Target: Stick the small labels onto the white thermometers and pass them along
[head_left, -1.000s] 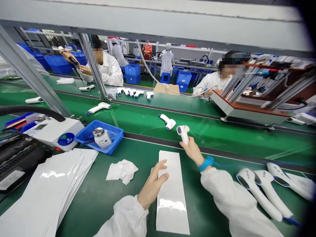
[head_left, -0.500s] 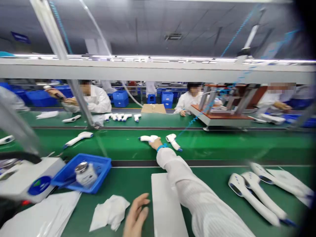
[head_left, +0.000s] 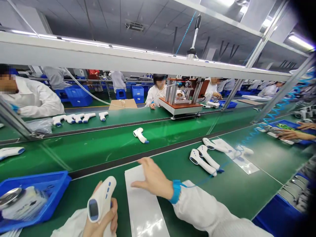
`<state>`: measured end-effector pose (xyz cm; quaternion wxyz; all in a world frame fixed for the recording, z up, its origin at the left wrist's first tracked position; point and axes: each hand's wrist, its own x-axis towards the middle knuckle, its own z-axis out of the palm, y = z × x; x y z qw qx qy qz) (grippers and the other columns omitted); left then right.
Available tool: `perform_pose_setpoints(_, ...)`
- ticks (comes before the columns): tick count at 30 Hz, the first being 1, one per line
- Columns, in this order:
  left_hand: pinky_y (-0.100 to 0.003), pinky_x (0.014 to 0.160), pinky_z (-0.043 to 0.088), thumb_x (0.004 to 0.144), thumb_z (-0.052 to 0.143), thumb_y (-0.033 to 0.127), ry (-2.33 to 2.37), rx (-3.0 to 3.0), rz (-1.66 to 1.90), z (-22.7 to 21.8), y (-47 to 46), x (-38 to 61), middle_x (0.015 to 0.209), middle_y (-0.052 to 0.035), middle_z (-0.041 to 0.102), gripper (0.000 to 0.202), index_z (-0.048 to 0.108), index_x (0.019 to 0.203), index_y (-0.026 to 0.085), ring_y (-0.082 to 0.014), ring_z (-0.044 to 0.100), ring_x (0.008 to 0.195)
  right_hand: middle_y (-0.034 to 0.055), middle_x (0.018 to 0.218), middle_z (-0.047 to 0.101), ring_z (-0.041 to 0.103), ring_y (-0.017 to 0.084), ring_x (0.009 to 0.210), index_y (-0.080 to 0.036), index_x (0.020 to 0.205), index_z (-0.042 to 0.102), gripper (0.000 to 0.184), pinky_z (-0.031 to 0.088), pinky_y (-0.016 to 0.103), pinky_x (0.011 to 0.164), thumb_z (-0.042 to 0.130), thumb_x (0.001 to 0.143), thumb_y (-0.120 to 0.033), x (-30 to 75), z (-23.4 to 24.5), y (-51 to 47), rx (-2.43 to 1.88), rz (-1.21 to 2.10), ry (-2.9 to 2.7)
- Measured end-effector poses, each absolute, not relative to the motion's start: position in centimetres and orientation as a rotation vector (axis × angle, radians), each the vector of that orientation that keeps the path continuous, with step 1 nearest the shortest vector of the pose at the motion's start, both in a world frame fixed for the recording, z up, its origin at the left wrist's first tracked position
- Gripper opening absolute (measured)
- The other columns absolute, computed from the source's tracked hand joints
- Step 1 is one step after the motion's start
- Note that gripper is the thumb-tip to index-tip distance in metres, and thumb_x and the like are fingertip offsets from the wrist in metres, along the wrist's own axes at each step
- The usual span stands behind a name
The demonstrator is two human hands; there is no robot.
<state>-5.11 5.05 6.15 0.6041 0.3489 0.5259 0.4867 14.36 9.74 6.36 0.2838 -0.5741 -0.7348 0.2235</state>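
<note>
Infrared thermometer gripped, display toward the head-worn camera, in a worker's left hand, close above a green assembly bench. The open right hand, fingers spread, lies over a glossy white sheet, a blue wrist strap at the wrist. Three more thermometers lie on the bench to the right; a blue tray holding a metal-capped jar sits left. Another thermometer lies on the green conveyor beyond.

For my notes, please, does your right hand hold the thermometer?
No, the left hand holds the thermometer, the right hand on the white sheet.
</note>
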Motion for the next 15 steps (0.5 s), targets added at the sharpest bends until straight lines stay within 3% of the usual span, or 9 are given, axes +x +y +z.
perform_pose_setpoints(3, -0.018, 0.038, 0.036, 0.067, 0.076, 0.040, 1.302, 0.697, 1.209, 7.7, 3.7, -4.9, 0.072, 0.0068, 0.051, 0.093, 0.024, 0.144, 0.043, -0.0084, 0.044, 0.047, 0.0205, 0.125, 0.052, 0.053, 0.038, 0.116, -0.012, 0.123, 0.051, 0.074, 0.044, 0.048, 0.094, 0.077, 0.065, -0.049, 16.7, 2.9, 6.8, -1.948, 0.599, -1.838)
perform_pose_setpoints(6, -0.015, 0.040, 0.036, 0.076, 0.068, 0.038, 1.277, 0.698, 1.196, 8.6, 2.9, -5.4, 0.068, 0.0075, 0.043, 0.086, 0.017, 0.146, 0.043, -0.0089, 0.044, 0.052, 0.0114, 0.104, 0.059, 0.062, 0.030, 0.096, -0.019, 0.100, 0.057, 0.035, 0.048, 0.040, 0.079, 0.065, 0.077, -0.044, 17.8, 0.1, 5.2, -2.076, 0.639, -1.813)
perform_pose_setpoints(8, -0.015, 0.039, 0.036, 0.081, 0.064, 0.039, 1.271, 0.719, 1.167, 8.6, 2.6, -6.0, 0.067, 0.0075, 0.040, 0.083, 0.013, 0.147, 0.043, -0.0095, 0.043, 0.052, 0.0057, 0.092, 0.060, 0.063, 0.025, 0.083, -0.023, 0.086, 0.054, 0.021, 0.046, 0.036, 0.069, 0.056, 0.082, -0.044, 18.0, -0.9, 4.8, -2.045, 0.631, -1.814)
perform_pose_setpoints(12, -0.017, 0.039, 0.039, 0.087, 0.057, 0.039, 1.280, 0.768, 1.190, 8.2, 1.5, -7.4, 0.070, 0.0055, 0.040, 0.076, 0.013, 0.147, 0.041, -0.0096, 0.040, 0.052, 0.0009, 0.070, 0.056, 0.056, 0.023, 0.063, -0.026, 0.072, 0.048, 0.027, 0.037, 0.033, 0.054, 0.053, 0.082, -0.050, 18.4, -0.6, 4.8, -1.966, 0.685, -1.820)
perform_pose_setpoints(15, -0.019, 0.039, 0.041, 0.088, 0.056, 0.036, 1.316, 0.780, 1.223, 8.6, 0.3, -8.3, 0.079, 0.0037, 0.042, 0.072, 0.015, 0.147, 0.042, -0.0067, 0.038, 0.048, -0.0025, 0.058, 0.049, 0.049, 0.019, 0.051, -0.026, 0.071, 0.045, 0.035, 0.034, 0.031, 0.050, 0.051, 0.082, -0.059, 18.0, 1.2, 5.5, -1.747, 1.061, -1.724)
